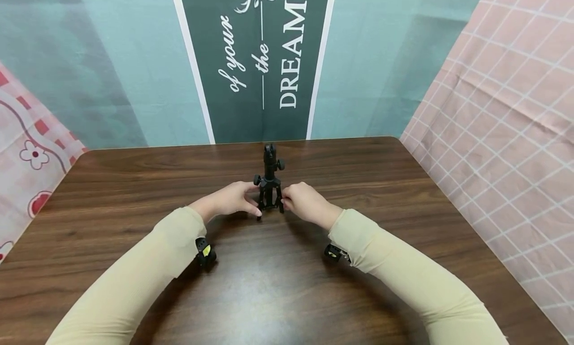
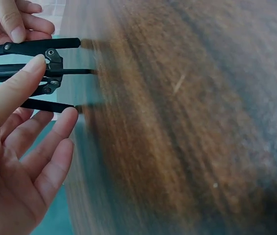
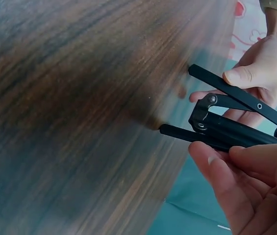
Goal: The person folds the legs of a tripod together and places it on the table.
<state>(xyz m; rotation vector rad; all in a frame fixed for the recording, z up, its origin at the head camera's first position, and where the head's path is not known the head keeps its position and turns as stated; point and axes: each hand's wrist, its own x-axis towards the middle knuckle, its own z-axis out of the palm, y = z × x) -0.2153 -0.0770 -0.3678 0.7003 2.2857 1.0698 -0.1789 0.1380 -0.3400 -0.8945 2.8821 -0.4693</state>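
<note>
A small black tripod (image 1: 270, 183) stands upright near the back of the table, its legs partly spread. From its left side my left hand (image 1: 234, 198) has thumb and fingers around one leg (image 3: 236, 90). The thumb lies along that leg, with the other fingers behind it. On the opposite side my right hand (image 1: 309, 201) pinches another leg (image 3: 177, 132) between thumb and forefinger, close to its foot. The left wrist view shows the left fingers (image 2: 62, 132) loosely bent beside the lower leg end. Knobs stick out from the tripod's upper column.
The dark wood-grain table (image 1: 269, 285) reaches back to a teal cloth (image 1: 148, 61) with white lettering. Pink checked cloth (image 1: 506, 136) hangs at the right, and a flowered cloth (image 1: 31, 175) at the left. A small black camera (image 1: 205, 251) sits at the left wrist.
</note>
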